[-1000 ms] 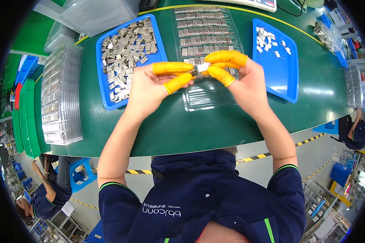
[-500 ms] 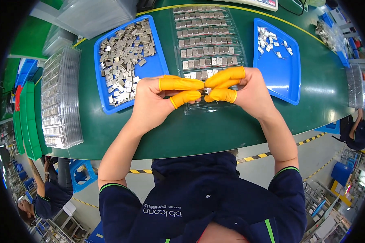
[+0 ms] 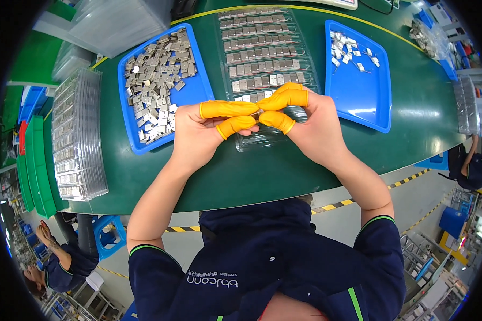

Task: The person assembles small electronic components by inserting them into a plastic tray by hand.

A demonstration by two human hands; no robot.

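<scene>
My left hand and my right hand meet over the near end of a clear plastic tray. Yellow finger cots cover the thumbs and some fingers of both. Their fingertips are closed in a pinch around a small silvery part, probably a USB connector; most of it is hidden. Rows of metal USB connectors lie in the clear tray beyond my hands. To the left, a blue tray holds loose metal connector shells. Small white pieces with thin wires lie in the blue tray at right.
A tall stack of clear plastic trays stands at the table's left edge, beside green bins. Large translucent boxes are at the back left. A co-worker is at lower left, another at far right.
My hands have shifted slightly left together, still pinched; the silvery part between them shows less. The view has shifted a little. The left co-worker's forearm has bent upward.
</scene>
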